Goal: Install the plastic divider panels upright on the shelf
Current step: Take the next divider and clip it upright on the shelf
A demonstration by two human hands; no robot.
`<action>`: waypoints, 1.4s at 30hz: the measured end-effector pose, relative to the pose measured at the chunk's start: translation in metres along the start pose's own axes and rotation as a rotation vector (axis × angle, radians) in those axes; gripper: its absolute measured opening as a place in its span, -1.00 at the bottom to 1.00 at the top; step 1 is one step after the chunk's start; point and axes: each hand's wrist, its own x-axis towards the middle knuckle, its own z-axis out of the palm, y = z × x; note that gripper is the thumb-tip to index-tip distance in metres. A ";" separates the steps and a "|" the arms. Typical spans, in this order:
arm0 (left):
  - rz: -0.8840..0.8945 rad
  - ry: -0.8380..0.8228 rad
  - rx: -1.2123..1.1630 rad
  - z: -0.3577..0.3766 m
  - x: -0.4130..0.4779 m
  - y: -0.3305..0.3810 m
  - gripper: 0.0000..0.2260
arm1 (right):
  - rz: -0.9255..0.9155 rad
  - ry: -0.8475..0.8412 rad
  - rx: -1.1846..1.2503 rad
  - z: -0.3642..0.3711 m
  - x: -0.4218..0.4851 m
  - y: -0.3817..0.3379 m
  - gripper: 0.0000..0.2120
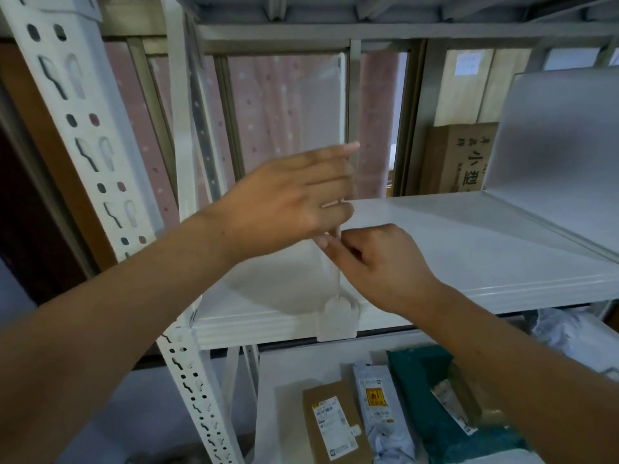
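Beneath both hands ran the white metal shelf [469, 249], its front lip crossing just below the wrists. Well off to the right of the hands a frosted divider panel [552, 145] stood upright on the shelf, apparently already fitted. Between the hands stood the clear divider panel [301, 105] being worked on, upright and edge-on toward the person, its front edge running down to a white plastic clip [336, 318] hooked over the shelf lip just below the right hand. The left hand [294, 202] lay nearly flat against the panel's left face near the front edge, fingers extended and only lightly curled, steadying rather than gripping. The right hand [382, 259] was closed to a pinch, thumb and forefinger meeting on the panel's front edge a little above the clip.

The panel looked thin, light and smooth, likely to flex and to slip under a loose grip. By my judgement it was best held by its edges, low near the clip, with the flat hand keeping it from bowing.
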 end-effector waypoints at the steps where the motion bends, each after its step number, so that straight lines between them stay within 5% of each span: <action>1: -0.005 -0.004 0.024 -0.001 0.002 -0.006 -0.83 | -0.036 -0.013 -0.007 -0.002 0.003 0.000 -0.38; 11: -0.122 -0.012 -0.080 0.010 0.005 0.004 -0.82 | -0.053 0.218 0.177 0.041 -0.012 0.002 -0.51; 19: -0.140 -0.134 -0.109 -0.001 0.008 0.010 -0.72 | -0.031 0.238 0.308 0.049 -0.018 0.007 -0.50; 26: -0.129 -0.226 -0.132 0.006 -0.007 0.045 -0.70 | 0.049 0.067 -0.151 0.066 -0.047 0.024 -0.47; 30: -0.153 -0.186 -0.174 0.011 -0.010 0.049 -0.77 | 0.223 -0.039 -0.310 0.061 -0.056 0.022 -0.19; 33: -0.182 -0.166 -0.190 0.013 -0.010 0.050 -0.80 | 0.372 -0.098 -0.343 0.057 -0.066 0.018 -0.07; 42: -0.172 -0.135 -0.232 0.019 -0.012 0.050 -0.82 | 0.346 -0.006 -0.280 0.061 -0.076 0.015 -0.05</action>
